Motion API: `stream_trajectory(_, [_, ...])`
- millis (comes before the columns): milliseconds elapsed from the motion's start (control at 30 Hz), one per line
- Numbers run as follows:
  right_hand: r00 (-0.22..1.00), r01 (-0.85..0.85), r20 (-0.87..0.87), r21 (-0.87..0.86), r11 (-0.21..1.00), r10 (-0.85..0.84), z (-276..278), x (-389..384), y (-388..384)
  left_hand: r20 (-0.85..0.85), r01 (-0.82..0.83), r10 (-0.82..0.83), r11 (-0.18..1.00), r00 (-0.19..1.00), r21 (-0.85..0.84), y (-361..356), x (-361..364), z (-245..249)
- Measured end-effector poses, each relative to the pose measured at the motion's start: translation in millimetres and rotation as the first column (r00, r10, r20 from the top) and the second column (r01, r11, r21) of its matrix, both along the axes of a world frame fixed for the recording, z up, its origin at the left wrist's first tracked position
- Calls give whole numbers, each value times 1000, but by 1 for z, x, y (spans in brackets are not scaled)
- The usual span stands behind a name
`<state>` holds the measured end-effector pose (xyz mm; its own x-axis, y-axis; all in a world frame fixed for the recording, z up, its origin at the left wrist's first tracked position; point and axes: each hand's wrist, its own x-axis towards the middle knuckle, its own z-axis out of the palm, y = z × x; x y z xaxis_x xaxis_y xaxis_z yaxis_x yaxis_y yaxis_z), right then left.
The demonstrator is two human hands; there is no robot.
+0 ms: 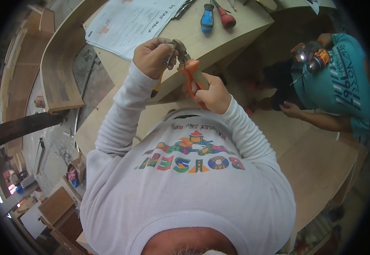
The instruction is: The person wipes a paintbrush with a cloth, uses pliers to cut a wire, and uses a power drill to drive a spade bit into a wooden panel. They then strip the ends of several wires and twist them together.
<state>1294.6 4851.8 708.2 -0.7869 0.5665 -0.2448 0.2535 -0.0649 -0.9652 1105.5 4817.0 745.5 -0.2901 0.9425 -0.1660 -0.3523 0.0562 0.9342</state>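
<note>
My right hand (215, 94) is closed around the orange-and-grey handles of a pair of pliers (191, 70). The metal jaws point up and left, right at the fingertips of my left hand (153, 57). My left fingers are pinched together, and a bit of metal shows at them, too small to name. Below that palm hangs a tool with a yellow-and-black handle (156, 88), its upper part hidden by the hand. Both hands are in front of my chest, near the edge of a wooden tabletop (236, 46).
Printed papers (127, 25) lie on the tabletop, with a blue-handled screwdriver (207, 21) and a red-handled tool (226, 19) beside them. At right, another person (346, 85) is close to an orange-and-black power drill (316, 59). A curved wooden panel (61, 63) stands at left.
</note>
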Motion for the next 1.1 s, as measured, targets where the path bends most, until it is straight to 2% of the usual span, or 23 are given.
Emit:
stream_trajectory(67, [995,-66,-99,-356,932,33,5,1,2,-47,16,-16,1000,999,-3,1,-2,0])
stream_trajectory(100, [994,-71,-99,-354,932,38,5,1,2,-47,10,-11,1000,999,-2,1,-3,0])
stream_trajectory(167, [989,31,-137,-112,993,-46,2,2,1,-17,19,-18,1000,1000,25,1,-3,-2])
stream_trajectory(200, [990,31,-136,-110,993,-46,0,3,0,-15,19,-18,999,1000,26,0,-3,-1])
stream_trajectory(267, [974,96,-205,-23,995,-98,-4,7,2,-154,96,-98,995,983,-19,-2,-2,1])
stream_trajectory(500, [991,112,-75,46,993,-108,-2,25,16,-230,121,-109,992,967,41,0,-5,-1])
stream_trajectory(567, [983,139,-129,61,988,-130,-4,24,16,-243,110,-93,992,966,57,2,-7,-4])
stream_trajectory(900, [979,164,-139,130,978,-146,3,14,10,-223,98,-85,994,971,48,-2,-8,3])
stream_trajectory(967, [957,249,-187,138,959,-222,-2,12,5,-290,62,-75,997,954,-54,0,-4,4])
stream_trajectory(1000, [931,316,-215,74,946,-294,-4,4,1,-285,140,-127,990,950,25,17,5,5])
stream_trajectory(1067, [902,390,-270,176,904,-336,-5,-6,-5,12,24,-26,987,1000,156,5,10,-10])
stream_trajectory(1100, [878,422,-301,112,900,-373,-1,-11,-9,15,38,-41,985,999,168,5,17,-9])
